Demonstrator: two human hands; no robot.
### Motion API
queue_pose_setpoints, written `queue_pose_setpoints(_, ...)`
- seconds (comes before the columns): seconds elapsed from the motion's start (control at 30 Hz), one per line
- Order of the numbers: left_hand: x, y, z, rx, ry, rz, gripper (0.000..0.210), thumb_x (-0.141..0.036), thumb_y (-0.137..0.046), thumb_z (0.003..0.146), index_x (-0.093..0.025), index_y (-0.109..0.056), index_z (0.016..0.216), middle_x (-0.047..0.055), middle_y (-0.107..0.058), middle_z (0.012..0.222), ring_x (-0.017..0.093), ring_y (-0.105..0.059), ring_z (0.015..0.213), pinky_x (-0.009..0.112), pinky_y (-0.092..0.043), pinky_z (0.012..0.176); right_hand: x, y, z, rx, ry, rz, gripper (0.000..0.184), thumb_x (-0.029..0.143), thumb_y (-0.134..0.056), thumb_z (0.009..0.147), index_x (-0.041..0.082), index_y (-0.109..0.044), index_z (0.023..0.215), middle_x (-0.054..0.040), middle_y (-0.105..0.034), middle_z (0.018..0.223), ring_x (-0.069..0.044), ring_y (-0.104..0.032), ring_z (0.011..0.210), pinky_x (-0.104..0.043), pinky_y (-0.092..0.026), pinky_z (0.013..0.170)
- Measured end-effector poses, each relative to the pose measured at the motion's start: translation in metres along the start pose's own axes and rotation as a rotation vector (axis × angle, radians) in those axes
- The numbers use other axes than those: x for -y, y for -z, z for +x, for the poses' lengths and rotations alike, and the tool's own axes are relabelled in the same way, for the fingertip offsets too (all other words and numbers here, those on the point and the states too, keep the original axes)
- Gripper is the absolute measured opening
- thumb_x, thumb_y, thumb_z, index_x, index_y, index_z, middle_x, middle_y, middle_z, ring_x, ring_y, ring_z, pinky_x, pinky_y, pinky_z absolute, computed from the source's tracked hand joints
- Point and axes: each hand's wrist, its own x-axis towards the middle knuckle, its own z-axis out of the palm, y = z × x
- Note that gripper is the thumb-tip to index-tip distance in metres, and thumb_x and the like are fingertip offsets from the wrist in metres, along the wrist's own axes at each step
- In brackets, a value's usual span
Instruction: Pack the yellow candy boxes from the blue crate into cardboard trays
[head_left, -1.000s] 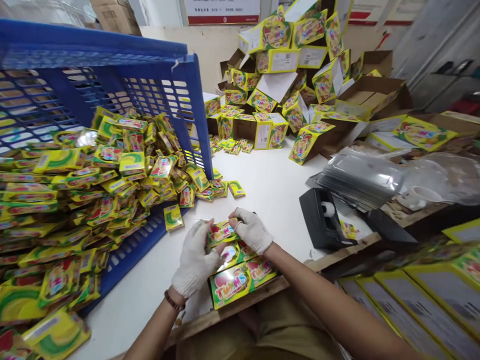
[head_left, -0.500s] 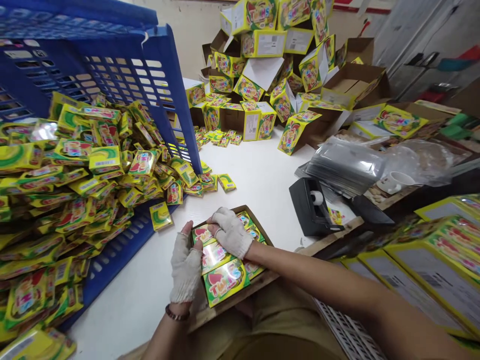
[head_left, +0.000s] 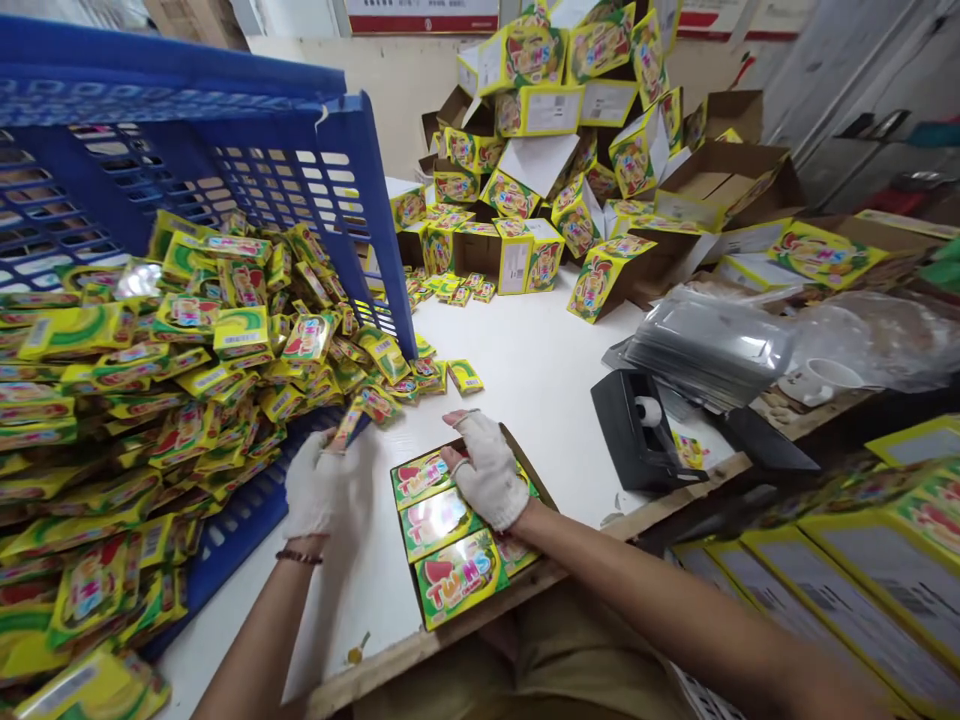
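At the edge of the blue crate, my left hand [head_left: 311,487], in a white fingerless glove, pinches a small yellow-green box [head_left: 346,427] by its end, tilted up on edge. My right hand [head_left: 489,475], gloved alike, lies over the far part of a shallow open carton [head_left: 536,482], fingers apart, on the boxes in it. Small "TWINS" boxes [head_left: 461,572] lie face up in rows in the carton, those under my right hand partly hidden. A heap of the same boxes [head_left: 187,370] spills from the blue crate [head_left: 375,220] on the left.
A black tape dispenser [head_left: 630,430] stands right of the carton, near clear plastic sheets [head_left: 712,345] and a white cup [head_left: 821,380]. Empty printed cartons [head_left: 525,180] pile up at the back. Larger filled cartons [head_left: 847,570] line the lower right. The white table [head_left: 510,345] lies between.
My left hand has left the carton's left side, moved left and taken hold of a small box by the crate. My right hand stays over the carton. The camera view has shifted slightly.
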Motion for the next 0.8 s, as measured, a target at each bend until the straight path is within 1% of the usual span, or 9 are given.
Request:
queue_pose_setpoints(0.07, -0.015, 0.003, -0.014, 0.138, -0.108, -0.166, 0.044, -0.048, -0.043, 0.081, -0.018, -0.068, 0.103, 0.006, -0.069, 0.094, 0.022, -0.062, 0.088, 0.031, -0.049, 0.076, 0.007, 0.008, 0.012, 0.004, 0.096, -0.026, 0.045, 0.024, -0.060, 0.084, 0.017, -0.056, 0.129, -0.0138, -0.057, 0.131, -0.027, -0.049, 0.124, -0.044, -0.038, 0.108)
queue_pose_setpoints(0.13, -0.031, 0.001, -0.023, 0.356, -0.243, -0.321, 0.045, -0.051, -0.045, 0.083, -0.018, -0.069, 0.103, 0.006, -0.070, 0.101, 0.022, -0.062, 0.093, 0.030, -0.050, 0.079, 0.013, 0.013, 0.025, 0.139, 0.167, -0.044, 0.045, 0.022, -0.063, 0.080, 0.017, -0.059, 0.125, -0.0142, -0.058, 0.129, -0.029, -0.050, 0.122, -0.046, -0.038, 0.106)
queue_pose_setpoints(0.2, -0.043, -0.007, -0.020, 0.450, -0.320, -0.295, 0.050, -0.052, -0.035, 0.089, -0.018, -0.068, 0.105, 0.007, -0.069, 0.106, 0.023, -0.062, 0.097, 0.032, -0.050, 0.084, 0.015, 0.014, 0.035, 0.302, 0.177, -0.036, 0.036, 0.017, -0.060, 0.080, 0.019, -0.063, 0.116, -0.0123, -0.063, 0.116, -0.028, -0.055, 0.113, -0.044, -0.042, 0.101)
queue_pose_setpoints(0.27, -0.046, -0.016, -0.006, 0.343, -0.296, -0.112, 0.054, -0.048, -0.025, 0.093, -0.016, -0.067, 0.107, 0.010, -0.067, 0.110, 0.025, -0.061, 0.103, 0.037, -0.048, 0.091, 0.012, 0.015, 0.040, 0.364, 0.084, 0.022, 0.030, 0.013, -0.053, 0.081, 0.019, -0.064, 0.108, -0.0093, -0.066, 0.104, -0.025, -0.059, 0.102, -0.041, -0.046, 0.095)
queue_pose_setpoints(0.37, -0.039, -0.030, 0.023, 0.191, -0.233, 0.081, 0.043, -0.041, -0.047, 0.084, -0.014, -0.063, 0.113, 0.018, -0.059, 0.126, 0.034, -0.051, 0.121, 0.047, -0.038, 0.104, 0.002, 0.018, 0.038, 0.276, -0.190, 0.236, 0.025, 0.017, -0.052, 0.083, 0.019, -0.060, 0.106, -0.0061, -0.067, 0.101, -0.021, -0.061, 0.095, -0.037, -0.049, 0.090)
queue_pose_setpoints(0.47, -0.031, -0.043, 0.042, 0.269, -0.285, 0.141, 0.045, -0.022, -0.066, 0.062, -0.022, -0.064, 0.108, 0.014, -0.058, 0.131, 0.034, -0.043, 0.130, 0.047, -0.029, 0.111, -0.005, 0.024, 0.032, 0.225, -0.433, 0.524, 0.025, 0.027, -0.057, 0.082, 0.019, -0.056, 0.105, -0.0042, -0.068, 0.100, -0.019, -0.064, 0.090, -0.035, -0.052, 0.084)
queue_pose_setpoints(0.57, -0.028, -0.050, 0.050, 0.342, -0.290, 0.174, 0.037, -0.016, -0.070, 0.051, -0.023, -0.065, 0.087, 0.011, -0.065, 0.114, 0.035, -0.048, 0.125, 0.048, -0.030, 0.109, -0.005, 0.030, 0.025, 0.202, -0.637, 0.679, 0.029, 0.039, -0.060, 0.080, 0.019, -0.053, 0.100, -0.0030, -0.067, 0.094, -0.018, -0.064, 0.075, -0.032, -0.054, 0.066)
queue_pose_setpoints(0.7, -0.027, -0.047, 0.058, 0.300, -0.162, 0.138, 0.026, -0.027, -0.075, 0.051, -0.020, -0.053, 0.064, 0.014, -0.065, 0.088, 0.040, -0.057, 0.108, 0.052, -0.040, 0.095, -0.006, 0.032, 0.021, 0.143, -0.684, 0.696, 0.032, 0.047, -0.061, 0.080, 0.019, -0.054, 0.093, -0.0010, -0.066, 0.084, -0.016, -0.061, 0.069, -0.028, -0.052, 0.058)
queue_pose_setpoints(0.8, -0.035, -0.040, 0.052, 0.223, -0.072, -0.025, 0.027, -0.040, -0.071, 0.063, -0.020, -0.054, 0.073, 0.009, -0.064, 0.079, 0.033, -0.062, 0.092, 0.046, -0.046, 0.087, -0.005, 0.028, 0.023, 0.122, -0.657, 0.651, 0.031, 0.047, -0.059, 0.083, 0.019, -0.055, 0.096, -0.0017, -0.067, 0.085, -0.017, -0.062, 0.075, -0.028, -0.053, 0.063)
